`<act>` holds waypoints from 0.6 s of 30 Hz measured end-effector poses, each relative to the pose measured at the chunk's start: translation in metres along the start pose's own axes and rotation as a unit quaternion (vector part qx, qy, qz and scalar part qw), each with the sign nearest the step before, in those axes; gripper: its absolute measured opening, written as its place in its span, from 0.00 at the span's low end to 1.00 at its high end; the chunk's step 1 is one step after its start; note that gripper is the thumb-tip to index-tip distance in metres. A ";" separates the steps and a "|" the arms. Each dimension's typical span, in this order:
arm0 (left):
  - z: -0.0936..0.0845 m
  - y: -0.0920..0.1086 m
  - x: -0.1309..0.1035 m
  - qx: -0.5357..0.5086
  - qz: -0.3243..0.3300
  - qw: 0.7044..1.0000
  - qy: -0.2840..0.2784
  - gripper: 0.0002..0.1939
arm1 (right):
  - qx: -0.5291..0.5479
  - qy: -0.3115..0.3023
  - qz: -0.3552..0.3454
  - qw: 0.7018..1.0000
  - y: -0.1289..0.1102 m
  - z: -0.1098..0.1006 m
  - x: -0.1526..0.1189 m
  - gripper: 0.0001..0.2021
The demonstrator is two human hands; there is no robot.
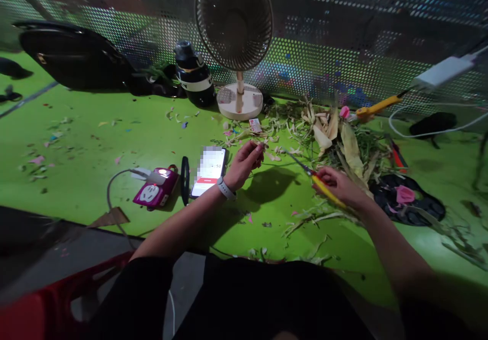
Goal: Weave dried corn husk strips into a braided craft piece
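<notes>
My right hand (335,182) is closed around a yellow-handled tool (322,185). Its thin metal tip points up and to the left, clear of the table; its exact kind does not show. My left hand (246,164), with a pale band on the wrist, is raised over the table with its fingers pinched together. Something small and pale is at those fingertips, too small to name. Beside the left wrist a phone (209,170) with a lit screen lies tilted. Pale dry husk scraps (273,156) are scattered just beyond my left hand.
A fan (240,101) and a dark bottle (196,83) stand at the back of the green table (148,126). Husks and plant strips (353,147) are heaped right of centre. A yellow tool (377,107) with a cord sits behind them. A purple power socket (156,190) lies left.
</notes>
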State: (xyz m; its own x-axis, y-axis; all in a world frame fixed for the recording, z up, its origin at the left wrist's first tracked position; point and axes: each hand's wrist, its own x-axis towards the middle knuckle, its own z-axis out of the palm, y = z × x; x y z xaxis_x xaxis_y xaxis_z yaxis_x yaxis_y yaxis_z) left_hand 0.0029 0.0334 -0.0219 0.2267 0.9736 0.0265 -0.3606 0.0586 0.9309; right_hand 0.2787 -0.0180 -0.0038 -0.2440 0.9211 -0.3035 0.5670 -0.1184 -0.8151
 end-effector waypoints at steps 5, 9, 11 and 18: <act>0.003 -0.004 -0.003 0.029 0.014 0.999 0.000 0.16 | -0.004 0.000 -0.017 1.000 -0.005 0.009 -0.003 0.23; 0.002 -0.006 -0.004 0.092 0.061 0.994 0.004 0.16 | -0.012 -0.020 -0.032 0.999 -0.008 0.018 -0.006 0.23; 0.000 -0.007 -0.004 0.105 0.080 0.991 -0.003 0.17 | 0.011 -0.006 -0.041 0.999 -0.008 0.019 -0.006 0.24; 0.002 -0.007 -0.004 0.073 0.067 0.995 0.009 0.19 | 0.008 0.038 -0.044 0.998 -0.003 0.020 -0.005 0.25</act>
State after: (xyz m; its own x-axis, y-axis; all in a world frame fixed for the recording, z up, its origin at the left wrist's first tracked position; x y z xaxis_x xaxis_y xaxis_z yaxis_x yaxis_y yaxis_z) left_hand 0.0061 0.0284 -0.0281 0.1693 0.9742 0.1491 -0.2513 -0.1037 0.9623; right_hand 0.2630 -0.0297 -0.0098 -0.2320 0.9536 -0.1918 0.5336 -0.0402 -0.8448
